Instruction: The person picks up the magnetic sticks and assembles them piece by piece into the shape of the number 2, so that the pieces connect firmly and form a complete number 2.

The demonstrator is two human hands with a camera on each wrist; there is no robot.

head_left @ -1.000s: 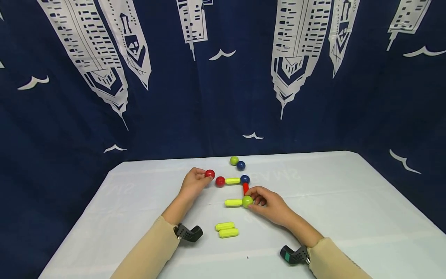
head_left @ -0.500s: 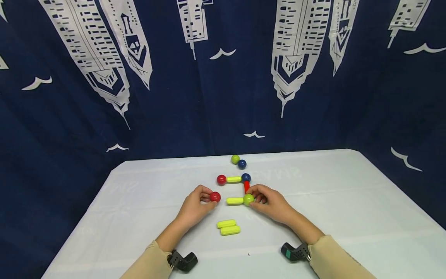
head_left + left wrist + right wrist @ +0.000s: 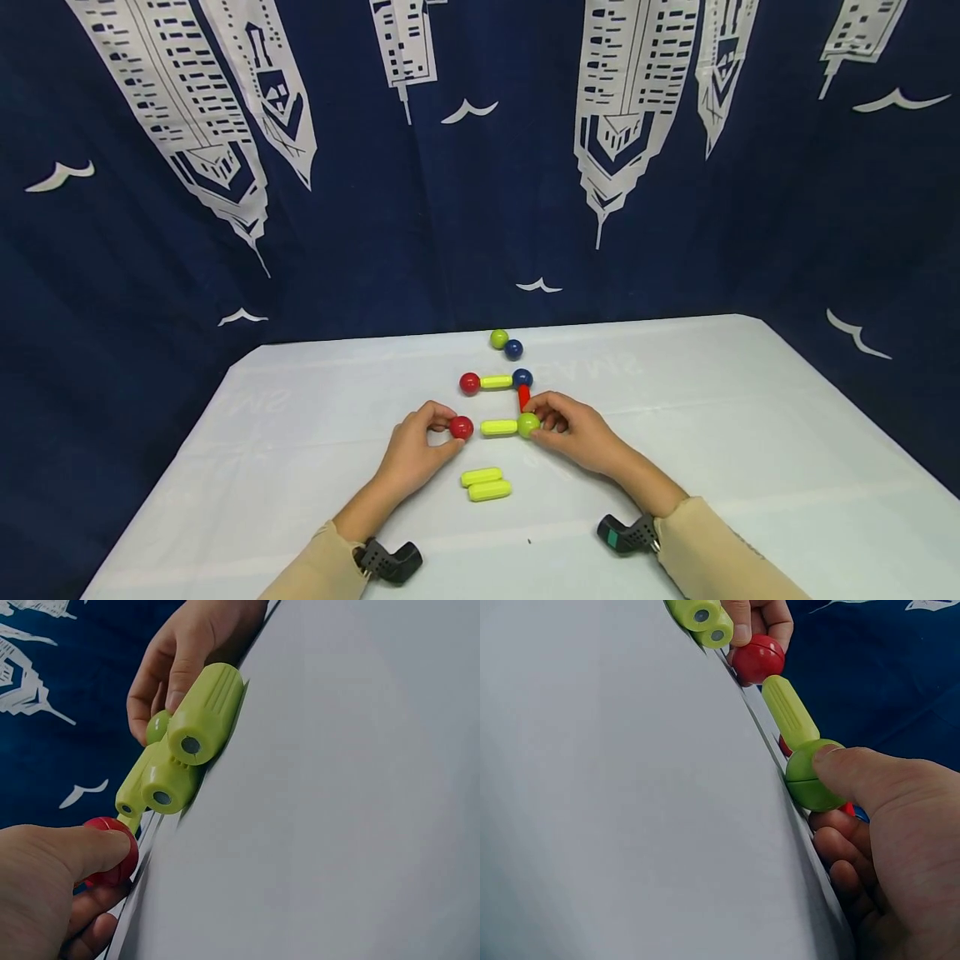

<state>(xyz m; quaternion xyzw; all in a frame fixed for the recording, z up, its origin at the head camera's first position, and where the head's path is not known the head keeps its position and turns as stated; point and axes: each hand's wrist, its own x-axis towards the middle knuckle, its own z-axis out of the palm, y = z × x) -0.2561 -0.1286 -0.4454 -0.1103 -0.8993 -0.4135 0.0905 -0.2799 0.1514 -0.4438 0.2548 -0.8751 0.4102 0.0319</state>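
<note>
My left hand (image 3: 418, 446) pinches a red ball (image 3: 461, 427) between thumb and fingers, a small gap left of a yellow-green rod (image 3: 498, 427). That rod's right end meets a green ball (image 3: 528, 425), which my right hand (image 3: 581, 433) holds with thumb and fingertips. From the green ball a red rod (image 3: 524, 397) runs back to a blue ball (image 3: 522, 379). A second yellow-green rod (image 3: 496, 382) joins the blue ball to another red ball (image 3: 469, 383). In the right wrist view the held red ball (image 3: 758, 659) sits close to the rod's free end.
Two loose yellow-green rods (image 3: 486, 483) lie side by side in front of the joined pieces; metal discs show in their ends in the left wrist view. Behind stand a loose green ball (image 3: 499, 339) and a blue ball (image 3: 513, 349). A dark blue printed curtain (image 3: 480, 208) hangs behind the white table (image 3: 675, 400).
My left hand has brought the red ball toward me, from beside the back red ball to the left of the front rod. The right hand keeps its hold on the green ball.
</note>
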